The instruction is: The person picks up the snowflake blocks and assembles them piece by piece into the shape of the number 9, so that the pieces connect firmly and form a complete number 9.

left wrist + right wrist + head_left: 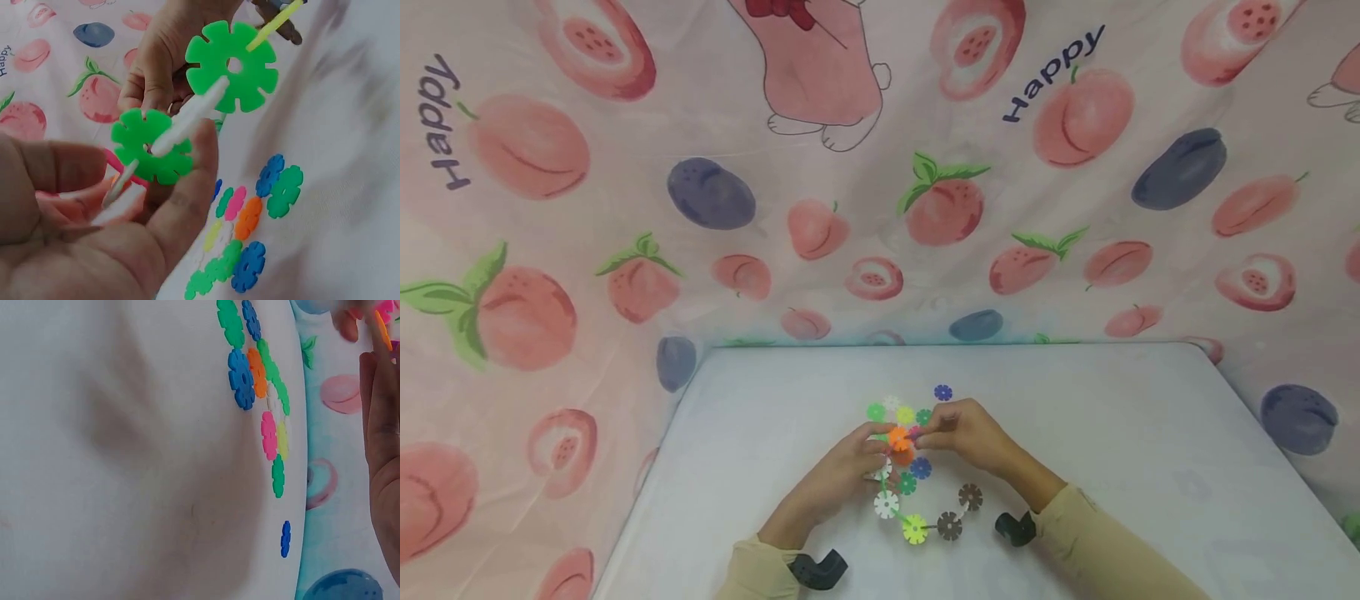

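Slotted plastic discs joined edge to edge form a chain, with an orange disc (898,439) between the two hands. My left hand (850,462) grips the chain; close by in the left wrist view are a green disc (144,140) and a white one seen edge-on. From there the chain curves down through a white disc (886,504) and a yellow disc (915,529) to brown discs (950,526). On the other side, my right hand (966,433) pinches a small piece beside the orange disc; fingers partly hide it. The right wrist view shows this hand (387,456) at its edge.
Several loose discs lie flat on the white table (760,400), among them a blue disc (943,392) at the back and another blue one (241,380) in the right wrist view. A fruit-patterned cloth (850,183) hangs behind the table. Black curved pieces (818,570) sit by both sleeves.
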{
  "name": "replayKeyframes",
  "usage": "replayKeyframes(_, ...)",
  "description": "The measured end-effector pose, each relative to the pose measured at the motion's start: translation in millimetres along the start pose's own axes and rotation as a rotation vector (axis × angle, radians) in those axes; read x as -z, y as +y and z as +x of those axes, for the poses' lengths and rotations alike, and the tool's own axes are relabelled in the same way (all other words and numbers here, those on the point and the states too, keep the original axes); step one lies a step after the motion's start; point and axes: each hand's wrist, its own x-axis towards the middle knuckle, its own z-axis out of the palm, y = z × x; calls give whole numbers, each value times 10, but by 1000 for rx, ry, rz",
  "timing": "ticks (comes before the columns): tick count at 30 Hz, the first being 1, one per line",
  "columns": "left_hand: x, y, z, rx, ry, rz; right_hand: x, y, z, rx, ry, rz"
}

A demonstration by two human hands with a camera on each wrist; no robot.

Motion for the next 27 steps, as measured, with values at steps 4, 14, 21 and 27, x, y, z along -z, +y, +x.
replayKeyframes(4,-50,1,47,31,60,13,-19,-8,14,-15,13,-39)
replayKeyframes(14,-112,14,87,28,160,61,-63,-48,34,2,13,-54)
replayKeyframes(21,-40,-14,34,48,128,-84,-35,40,82,-20,-42,-10)
replayKeyframes(27,63,-12,-40,66,130,-78,21,169,119,-87,-45,-22)
